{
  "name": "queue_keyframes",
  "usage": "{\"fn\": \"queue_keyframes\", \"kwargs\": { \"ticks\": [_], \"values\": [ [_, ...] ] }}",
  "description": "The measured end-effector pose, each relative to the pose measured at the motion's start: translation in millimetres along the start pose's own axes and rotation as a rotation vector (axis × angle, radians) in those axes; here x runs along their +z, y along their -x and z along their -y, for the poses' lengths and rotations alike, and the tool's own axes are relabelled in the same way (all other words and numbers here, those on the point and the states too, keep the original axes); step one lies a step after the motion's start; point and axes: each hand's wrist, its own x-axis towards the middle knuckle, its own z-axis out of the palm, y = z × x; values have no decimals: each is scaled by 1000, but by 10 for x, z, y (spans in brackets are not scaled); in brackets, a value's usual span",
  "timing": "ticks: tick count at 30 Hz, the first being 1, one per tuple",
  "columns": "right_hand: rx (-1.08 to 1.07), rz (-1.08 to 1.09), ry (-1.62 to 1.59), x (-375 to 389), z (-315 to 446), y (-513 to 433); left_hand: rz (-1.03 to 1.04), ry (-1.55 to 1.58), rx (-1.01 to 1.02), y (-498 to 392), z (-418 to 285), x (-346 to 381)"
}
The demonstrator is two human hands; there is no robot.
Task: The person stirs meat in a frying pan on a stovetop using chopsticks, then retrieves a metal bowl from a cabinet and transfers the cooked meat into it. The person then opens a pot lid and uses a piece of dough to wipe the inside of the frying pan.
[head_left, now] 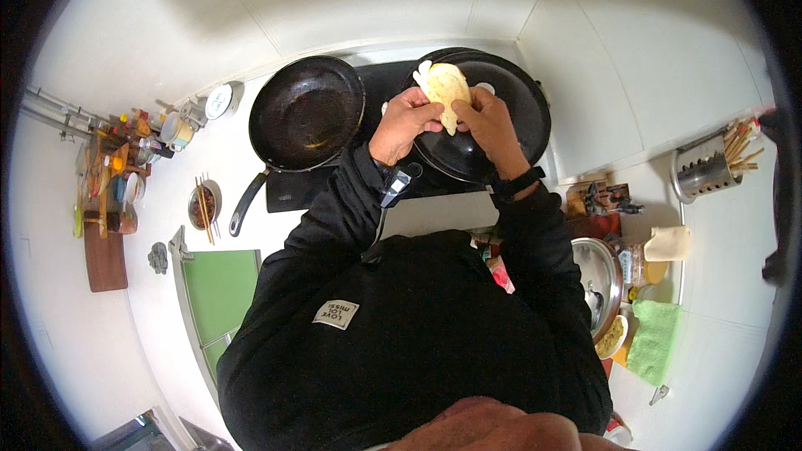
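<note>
My left hand point(404, 124) and my right hand point(494, 128) both grip a pale yellow piece of dough point(443, 82) by its lower edges. It is flattish, narrows to a point at the bottom, and has a few white finger-like strips sticking out at its upper left. Beneath my hands lies a wide, round, glossy black pan or lid point(517, 113); my hands and the dough partly hide it, so I cannot tell which. To the left, an empty black frying pan point(307, 109) sits on the black cooktop point(294, 191), its handle pointing toward me.
A small bowl point(202, 216) of dark food with chopsticks across it stands at left, near a rack of jars and utensils point(113, 181). At right are a metal lid point(592, 282), a bowl of yellowish food point(612, 337), a green cloth point(655, 338) and a steel utensil holder point(702, 169).
</note>
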Motion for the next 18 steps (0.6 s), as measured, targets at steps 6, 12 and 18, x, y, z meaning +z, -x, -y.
{"fn": "queue_keyframes", "kwargs": {
  "ticks": [6, 12, 18],
  "values": [
    [21, 117, 53, -258, -112, 129, 66, 58, -32, -82, 77, 44],
    [56, 122, -162, -319, -56, 311, 166, 238, -73, -106, 193, 82],
    [108, 110, -321, -255, -37, 379, 120, 339, -72, -3, 237, 53]
  ]
}}
